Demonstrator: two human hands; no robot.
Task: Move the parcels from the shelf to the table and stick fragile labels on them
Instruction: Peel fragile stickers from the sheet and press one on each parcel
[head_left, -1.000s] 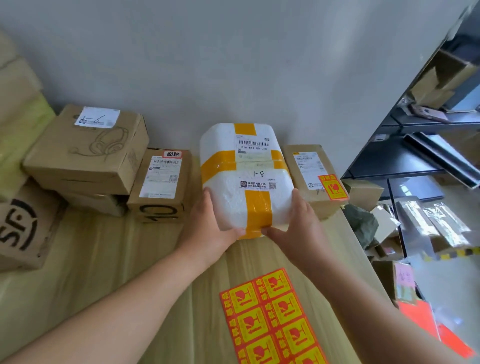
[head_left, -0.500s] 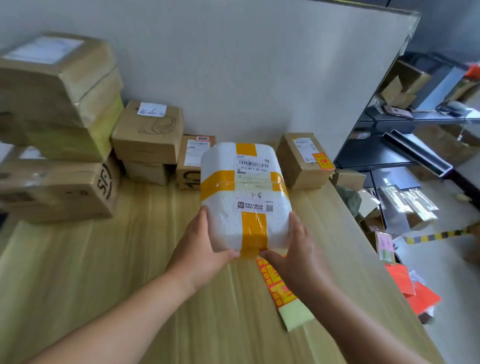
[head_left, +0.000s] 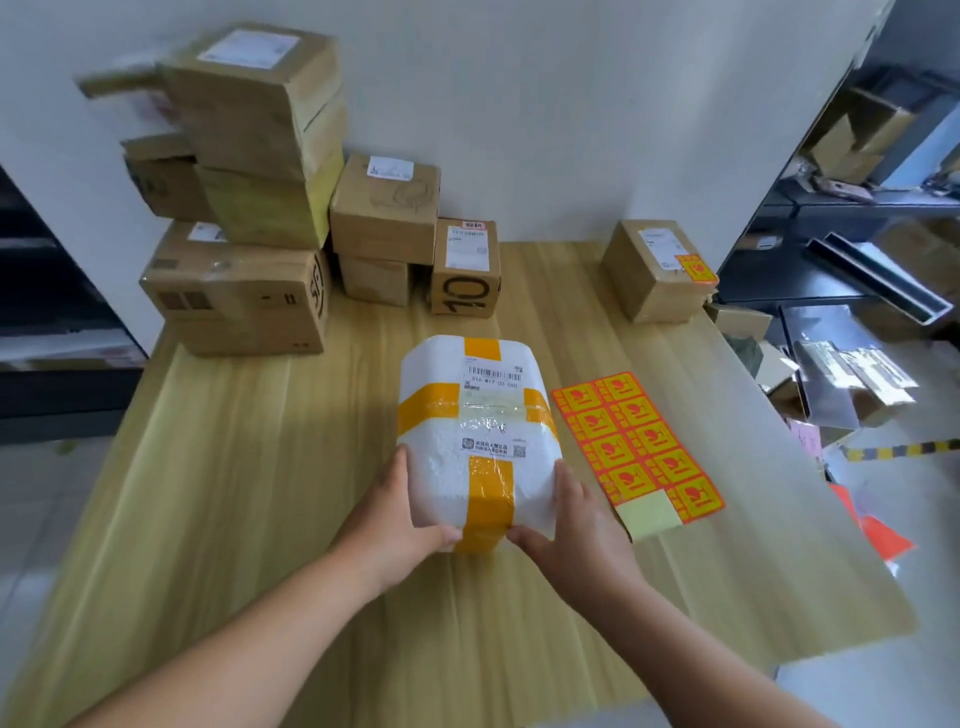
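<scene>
You have the white foam parcel (head_left: 478, 431) between both hands, near the middle of the desk (head_left: 260, 467). Your left grip (head_left: 400, 519) clasps its near left corner, fingers laid up the side and thumb curled across the near face. Your right grip (head_left: 576, 530) does the same on the near right corner, its thumb reaching toward the yellow tape band that runs down the parcel's length. A second yellow band crosses it, and a barcode label sits on top near the far end. The parcel seems to be resting on the desk, but your hands hide its near bottom edge, so I cannot tell for sure.

Just beside the parcel on its right lies the sheet of fragile labels (head_left: 636, 444), flat on the desk: orange and yellow stickers in two columns, with a bare pale-yellow patch of backing at the near corner.

At the far right of the desk, against the wall, stands a cardboard box (head_left: 654, 270) with a fragile sticker (head_left: 696, 269) on its top corner. At the far left is a pile of cardboard boxes (head_left: 249, 208), and next to it a small box marked "10" (head_left: 466, 267). The dark shelf (head_left: 831, 270) stands off the desk's right side.
</scene>
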